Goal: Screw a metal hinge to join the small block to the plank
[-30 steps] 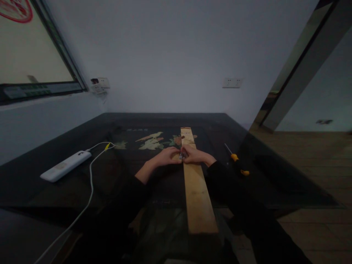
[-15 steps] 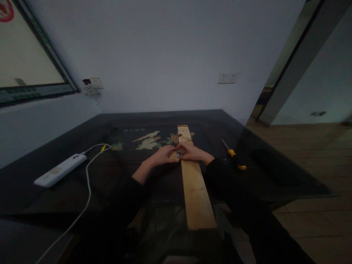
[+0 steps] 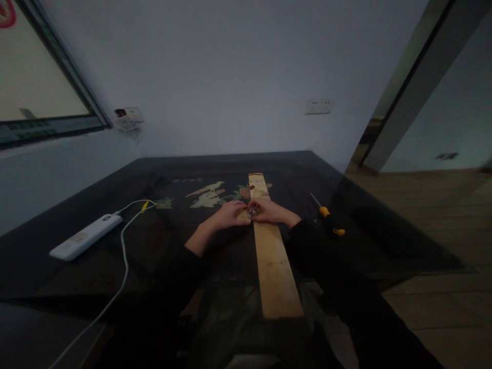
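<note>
No writing can be read with certainty here; one row of small pale characters runs across the dark tabletop, too small to make out; on the yellow tag of your white cable no lettering is legible either; part of one red mark shows on the window at upper left, cut off by the edge of view.

You have one long wooden board lying lengthwise before you, its near end jutting past the table's near edge; one small metal fitting sits between your hands, at the board's left edge, its details too small to tell; your left hand grips one small wood-coloured piece between thumb and fingers; your right hand, resting over the board, has its fingertips closed on the fitting.

To your right lies one screwdriver with a yellow-and-black handle, its shaft pointing away from you; to your left, one white power strip with the cable at its far end; one bird is pictured on the tabletop, beside pale leaves and a reddish flower; one double socket plate is on the wall ahead.
</note>
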Demonstrator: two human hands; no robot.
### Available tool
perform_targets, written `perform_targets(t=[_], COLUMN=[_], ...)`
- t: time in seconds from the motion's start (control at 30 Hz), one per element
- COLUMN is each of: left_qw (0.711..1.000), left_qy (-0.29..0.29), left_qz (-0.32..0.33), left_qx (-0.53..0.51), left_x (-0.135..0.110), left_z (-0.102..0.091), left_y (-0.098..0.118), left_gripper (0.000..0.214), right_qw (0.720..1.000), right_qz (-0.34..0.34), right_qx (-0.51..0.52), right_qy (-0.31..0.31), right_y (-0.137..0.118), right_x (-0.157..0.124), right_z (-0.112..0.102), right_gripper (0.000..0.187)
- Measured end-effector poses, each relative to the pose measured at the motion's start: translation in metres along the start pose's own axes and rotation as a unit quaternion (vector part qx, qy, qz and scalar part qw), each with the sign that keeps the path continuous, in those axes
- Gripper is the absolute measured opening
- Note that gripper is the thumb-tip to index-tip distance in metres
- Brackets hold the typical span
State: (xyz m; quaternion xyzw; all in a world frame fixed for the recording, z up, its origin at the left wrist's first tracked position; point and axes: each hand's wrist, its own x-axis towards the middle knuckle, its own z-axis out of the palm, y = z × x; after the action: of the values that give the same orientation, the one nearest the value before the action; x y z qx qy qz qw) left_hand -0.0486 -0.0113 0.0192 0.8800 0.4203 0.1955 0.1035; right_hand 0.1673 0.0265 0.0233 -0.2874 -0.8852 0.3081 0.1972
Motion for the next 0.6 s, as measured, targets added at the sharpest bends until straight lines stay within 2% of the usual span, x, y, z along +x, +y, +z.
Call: perform_targets(t=[0.13,0.33,0.6], left_qw=[1.0,0.999,0.998], left_qy=[-0.007,-0.002,0.029], left_qz=[0.002,-0.002,-0.014], left_qx=[-0.02,-0.039,-0.049], left_x=[-0.001,-0.001,-0.001], left_z=[-0.001,-0.004,-0.008], left_y=[0.001,0.004,0.007], left_gripper=[0.049,0.048,0.051], right_qw=[1.0,1.0,0.998], right_qz=[0.023,0.014,0.003], right_qx=[-0.005,-0.009,0.054], right_qy=[-0.002,0.012,0.029], right_y=[-0.004,-0.01,-0.014], right_x=[-0.001,-0.002,-0.002], right_z=[-0.002,-0.004,-0.008], right_gripper=[0.033,0.029,0.03])
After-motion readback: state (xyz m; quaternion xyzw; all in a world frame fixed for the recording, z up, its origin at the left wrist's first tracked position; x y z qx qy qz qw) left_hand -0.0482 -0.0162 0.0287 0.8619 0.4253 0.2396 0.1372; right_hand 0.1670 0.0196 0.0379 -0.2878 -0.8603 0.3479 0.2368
